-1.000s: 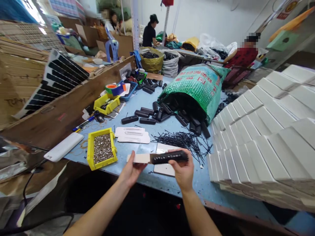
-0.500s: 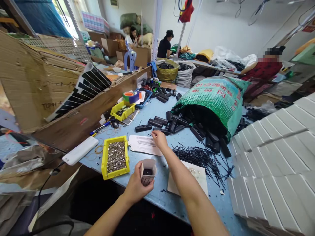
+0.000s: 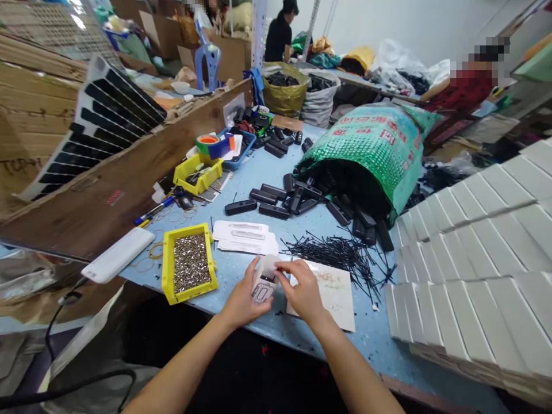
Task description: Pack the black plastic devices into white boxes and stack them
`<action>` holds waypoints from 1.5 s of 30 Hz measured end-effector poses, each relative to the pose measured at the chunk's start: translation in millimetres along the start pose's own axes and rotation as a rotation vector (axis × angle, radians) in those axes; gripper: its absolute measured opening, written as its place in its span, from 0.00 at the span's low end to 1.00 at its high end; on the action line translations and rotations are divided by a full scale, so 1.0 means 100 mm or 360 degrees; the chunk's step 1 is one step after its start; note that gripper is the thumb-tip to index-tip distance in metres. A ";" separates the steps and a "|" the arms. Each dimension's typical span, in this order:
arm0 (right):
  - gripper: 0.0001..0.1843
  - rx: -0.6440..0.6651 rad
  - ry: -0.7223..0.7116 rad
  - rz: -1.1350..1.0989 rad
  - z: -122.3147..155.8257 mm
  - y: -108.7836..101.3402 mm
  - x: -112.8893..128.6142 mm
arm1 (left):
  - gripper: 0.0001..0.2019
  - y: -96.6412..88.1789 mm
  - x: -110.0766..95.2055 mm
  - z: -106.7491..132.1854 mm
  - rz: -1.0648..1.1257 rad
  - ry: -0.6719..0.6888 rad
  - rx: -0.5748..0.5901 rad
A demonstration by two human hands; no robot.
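Note:
In the head view, my left hand is wrapped round a small white carton with a printed outline on its side. The carton's top end is open, its flap standing up, and something dark shows inside. The fingers of my right hand are pinched together at that opening, by the flap; whether they grip the flap or a small piece is hidden. Just beyond lie flat printed white cards. Left of the carton stands a yellow bin full of small metal pieces. A pale board lies beside my right hand.
Thin black sticks lie heaped behind the board. Black oblong cases spill from a green woven bag. White boxes are stacked at right. A white power strip lies at the left edge. Co-workers sit farther back.
My right hand has come back from the white cards to the carton's opening. The carton has been turned so its printed side shows. The view has tilted down.

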State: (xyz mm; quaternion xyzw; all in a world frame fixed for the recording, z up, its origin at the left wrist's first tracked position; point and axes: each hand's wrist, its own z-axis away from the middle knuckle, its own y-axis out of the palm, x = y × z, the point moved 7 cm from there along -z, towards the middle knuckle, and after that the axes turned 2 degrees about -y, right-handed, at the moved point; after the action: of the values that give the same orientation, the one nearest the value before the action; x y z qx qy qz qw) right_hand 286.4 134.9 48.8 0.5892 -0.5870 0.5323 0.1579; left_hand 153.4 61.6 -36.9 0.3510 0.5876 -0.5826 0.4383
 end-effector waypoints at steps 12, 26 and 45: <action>0.09 -0.0057 -0.0072 -0.0071 0.24 -0.03 -0.13 | 0.28 -0.01 -0.13 -0.02 -0.0351 0.0252 -0.0058; 0.06 0.0999 -0.0772 0.0916 0.10 -0.16 0.39 | 0.28 0.08 -0.22 0.03 -0.0562 0.0399 0.0219; 0.17 0.0122 0.0256 -0.0743 0.31 0.35 -0.36 | 0.51 0.14 -0.13 -0.15 -0.0181 -0.0134 0.0147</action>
State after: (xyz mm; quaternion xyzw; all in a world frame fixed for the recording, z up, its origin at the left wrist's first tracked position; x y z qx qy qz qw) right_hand 279.5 119.8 -7.3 0.6702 -0.4000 0.5484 0.3003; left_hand 169.1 78.8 -31.0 0.3121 0.5600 -0.6473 0.4123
